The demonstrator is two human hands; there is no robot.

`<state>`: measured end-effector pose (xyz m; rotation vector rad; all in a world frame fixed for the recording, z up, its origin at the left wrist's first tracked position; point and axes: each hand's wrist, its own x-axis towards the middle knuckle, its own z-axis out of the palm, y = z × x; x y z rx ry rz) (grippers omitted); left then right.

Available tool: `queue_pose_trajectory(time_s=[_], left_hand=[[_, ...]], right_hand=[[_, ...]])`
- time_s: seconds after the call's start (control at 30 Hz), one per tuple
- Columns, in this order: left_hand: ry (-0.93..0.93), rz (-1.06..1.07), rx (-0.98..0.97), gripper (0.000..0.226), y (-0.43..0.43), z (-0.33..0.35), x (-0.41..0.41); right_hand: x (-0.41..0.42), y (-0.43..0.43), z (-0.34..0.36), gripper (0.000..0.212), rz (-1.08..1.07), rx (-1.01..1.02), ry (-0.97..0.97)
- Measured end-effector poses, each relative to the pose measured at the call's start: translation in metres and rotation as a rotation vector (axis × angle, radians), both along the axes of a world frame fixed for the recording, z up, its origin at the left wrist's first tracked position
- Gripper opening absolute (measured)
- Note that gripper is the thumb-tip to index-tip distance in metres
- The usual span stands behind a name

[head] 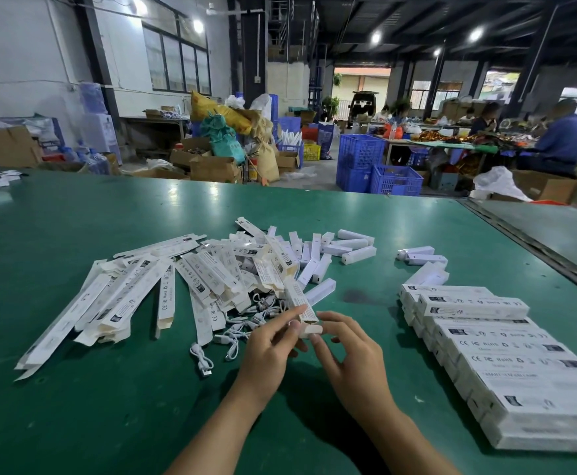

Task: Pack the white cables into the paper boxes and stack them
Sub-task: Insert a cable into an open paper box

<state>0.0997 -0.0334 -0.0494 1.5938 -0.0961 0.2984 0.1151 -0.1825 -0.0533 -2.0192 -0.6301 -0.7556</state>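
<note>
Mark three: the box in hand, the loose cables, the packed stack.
Small white paper box (pixel 301 299): head view, its printed side face.
Tangle of loose white cables (pixel 263 310): head view, middle of the tangle.
Stack of packed white paper boxes (pixel 520 358): head view, top face of a box mid-row.

Bright ceiling lamps (pixel 376 37) glare on the counter (pixel 108 217) beyond the fingers (pixel 287 318); soft shadows beneath them; edges bow, distant people (pixel 565 138) blurred.

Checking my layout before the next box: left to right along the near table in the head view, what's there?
flat paper boxes → loose white cables → left hand → held paper box → right hand → stack of packed boxes
</note>
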Motion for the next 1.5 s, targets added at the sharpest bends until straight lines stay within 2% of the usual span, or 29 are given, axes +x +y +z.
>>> queue_pose_trajectory(time_s=[0.1,0.27,0.53,0.67,0.73,0.8,0.87,1.07,1.13,1.27,1.37,1.43,1.5], left_hand=[[-0.001,-0.014,0.024,0.036,0.000,0.002,-0.002],[-0.020,-0.006,0.036,0.022,0.000,0.001,-0.003],[-0.044,0.008,0.069,0.027,0.001,-0.003,0.001],[-0.039,-0.016,0.086,0.030,0.001,0.001,-0.004],[-0.030,-0.037,0.096,0.020,0.000,0.002,-0.006],[-0.030,-0.038,0.130,0.030,0.000,0.001,-0.007],[-0.042,-0.024,0.148,0.026,-0.001,0.000,-0.006],[-0.035,-0.059,0.177,0.017,-0.002,0.002,-0.005],[-0.013,-0.103,0.046,0.019,-0.004,0.006,-0.007],[0.103,-0.205,-0.447,0.028,0.000,0.012,-0.007],[0.115,-0.267,-0.563,0.032,0.005,0.011,-0.005],[0.104,-0.280,-0.560,0.034,0.007,0.012,-0.005],[0.096,-0.268,-0.545,0.034,0.009,0.011,-0.005]], right_hand=[[0.001,0.002,-0.001,0.027,-0.029,0.051,-0.022],[0.003,0.000,0.001,0.014,-0.016,0.008,-0.165],[0.006,-0.002,0.000,0.011,0.018,0.007,-0.165],[0.004,-0.003,0.002,0.008,0.054,0.026,-0.095],[0.003,-0.004,0.003,0.014,0.051,0.057,-0.020],[0.002,-0.004,0.004,0.027,0.055,0.152,0.113],[0.002,-0.004,0.004,0.037,0.081,0.250,0.226],[0.003,-0.002,0.002,0.041,0.123,0.328,0.356],[0.003,-0.003,0.001,0.049,0.137,0.414,0.455],[0.014,-0.015,0.001,0.067,0.020,0.702,0.603],[0.024,-0.023,-0.001,0.045,0.034,0.876,0.699],[0.026,-0.025,-0.002,0.027,0.041,0.867,0.699],[0.024,-0.026,0.000,0.025,0.031,0.840,0.688]])
